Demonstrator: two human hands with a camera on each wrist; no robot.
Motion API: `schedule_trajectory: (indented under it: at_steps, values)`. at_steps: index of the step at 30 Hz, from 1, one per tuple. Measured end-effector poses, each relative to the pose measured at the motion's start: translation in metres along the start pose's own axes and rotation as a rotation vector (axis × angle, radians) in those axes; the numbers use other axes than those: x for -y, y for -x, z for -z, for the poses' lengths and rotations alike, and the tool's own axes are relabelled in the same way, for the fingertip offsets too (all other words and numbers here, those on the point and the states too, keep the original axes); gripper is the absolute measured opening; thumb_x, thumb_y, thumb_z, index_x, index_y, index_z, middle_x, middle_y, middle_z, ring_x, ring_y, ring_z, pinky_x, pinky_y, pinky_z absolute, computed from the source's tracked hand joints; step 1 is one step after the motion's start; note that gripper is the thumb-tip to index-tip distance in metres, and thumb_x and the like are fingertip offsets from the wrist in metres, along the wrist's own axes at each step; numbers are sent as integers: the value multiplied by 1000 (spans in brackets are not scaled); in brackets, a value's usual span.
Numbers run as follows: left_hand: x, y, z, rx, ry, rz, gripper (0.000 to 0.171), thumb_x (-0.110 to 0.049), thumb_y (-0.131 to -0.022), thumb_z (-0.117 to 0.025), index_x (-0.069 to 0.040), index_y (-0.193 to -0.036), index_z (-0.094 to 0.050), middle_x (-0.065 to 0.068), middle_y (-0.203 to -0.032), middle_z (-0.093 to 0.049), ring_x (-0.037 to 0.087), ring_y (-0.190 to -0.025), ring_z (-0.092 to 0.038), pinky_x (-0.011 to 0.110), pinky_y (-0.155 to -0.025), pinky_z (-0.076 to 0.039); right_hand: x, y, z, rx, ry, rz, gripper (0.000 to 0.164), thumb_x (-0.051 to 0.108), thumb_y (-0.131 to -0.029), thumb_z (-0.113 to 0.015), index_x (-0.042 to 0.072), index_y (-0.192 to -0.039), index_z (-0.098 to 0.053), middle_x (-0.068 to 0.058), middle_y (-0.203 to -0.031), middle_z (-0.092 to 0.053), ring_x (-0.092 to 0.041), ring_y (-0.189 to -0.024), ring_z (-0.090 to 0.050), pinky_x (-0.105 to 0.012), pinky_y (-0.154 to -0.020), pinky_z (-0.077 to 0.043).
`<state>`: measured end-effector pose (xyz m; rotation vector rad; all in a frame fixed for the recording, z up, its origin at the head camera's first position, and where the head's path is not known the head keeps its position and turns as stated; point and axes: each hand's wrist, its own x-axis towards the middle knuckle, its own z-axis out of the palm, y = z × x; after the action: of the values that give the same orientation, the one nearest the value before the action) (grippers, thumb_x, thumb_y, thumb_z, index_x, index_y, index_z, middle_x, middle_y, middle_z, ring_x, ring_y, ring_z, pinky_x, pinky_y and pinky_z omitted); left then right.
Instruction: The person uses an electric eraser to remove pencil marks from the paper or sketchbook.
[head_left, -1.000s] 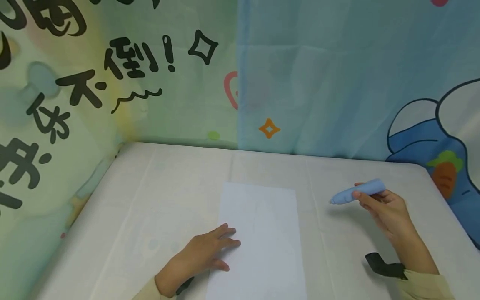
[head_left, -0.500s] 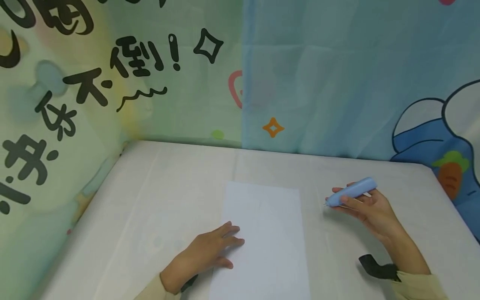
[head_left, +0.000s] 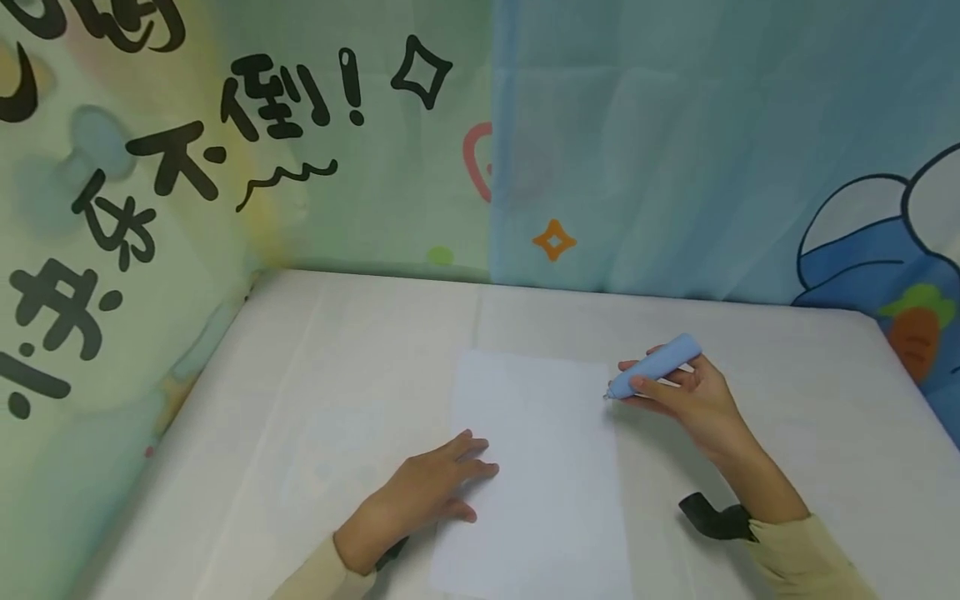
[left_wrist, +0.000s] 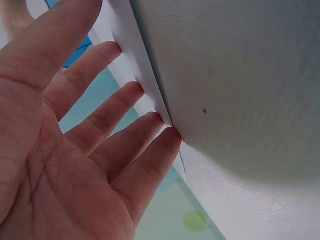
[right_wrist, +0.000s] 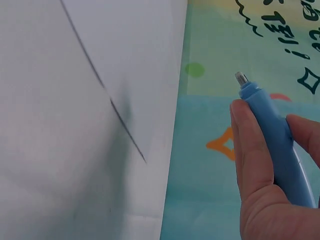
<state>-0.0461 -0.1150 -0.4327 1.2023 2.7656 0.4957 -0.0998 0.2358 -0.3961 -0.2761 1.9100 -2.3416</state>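
Observation:
A sheet of white paper (head_left: 547, 467) lies flat on the white-covered table. My left hand (head_left: 427, 487) rests on its left edge with the fingers spread. In the left wrist view, the fingertips (left_wrist: 172, 134) touch along the paper's edge, fingers fairly straight. My right hand (head_left: 693, 400) pinches a light blue, thick pen-shaped tool (head_left: 656, 365) between thumb and fingers. Its short metal tip (right_wrist: 241, 78) points left in the head view, over the paper's right edge. The right wrist view shows the tool (right_wrist: 280, 145) raised above the surface, tip bare.
The white-covered table (head_left: 360, 350) spreads around the paper on both sides. Behind it hangs a printed cloth backdrop (head_left: 637, 150), which also runs along the left side. A black strap piece (head_left: 712, 517) sticks out at my right wrist.
My right hand has moved left with the blue tool, from right of the paper to its right edge. The left hand stays on the paper. The head view has shifted slightly.

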Motion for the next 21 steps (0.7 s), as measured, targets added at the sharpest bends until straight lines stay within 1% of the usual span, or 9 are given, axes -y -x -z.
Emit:
schedule_trajectory:
  at_steps: [5,7,11,14,21]
  values:
    - [-1,0,1,0,-15,9,59,-38,-74,-77,-16,-127,-64,7,-138,-54,27,-132,-49,23,-76,-56,-3,-6,-14,-9,-23,-17,32,-14,-90,-59,3,-113,-44,-9,-102,-74,-22,-93,-73,-37,-76,-58]
    - [-2,0,2,1,-20,13,58,-38,-74,-77,-16,-127,-64,7,-138,-54,27,-133,-49,23,-76,-56,-5,-8,-17,-22,-8,-28,31,-12,-90,-60,4,-112,-45,-7,-101,-74,-21,-91,-73,-36,-75,-58]
    - [-2,1,3,4,-26,20,58,-37,-74,-77,-17,-126,-64,6,-138,-54,26,-133,-49,23,-77,-56,-7,-11,-23,-37,15,-58,32,-9,-90,-62,4,-112,-43,-3,-99,-75,-19,-90,-73,-35,-74,-58]
    - [-3,1,4,5,-29,23,58,-37,-74,-78,-17,-126,-65,6,-138,-54,26,-133,-49,23,-78,-56,-8,-13,-27,-50,17,-72,31,-10,-90,-61,3,-111,-42,-2,-98,-75,-18,-89,-73,-35,-73,-59]
    - [-2,1,4,14,-30,30,58,-37,-74,-77,-17,-127,-64,6,-139,-54,26,-133,-49,22,-79,-56,-12,-17,-36,-53,16,-72,33,-13,-89,-61,3,-111,-42,-3,-97,-75,-18,-90,-73,-35,-73,-59]
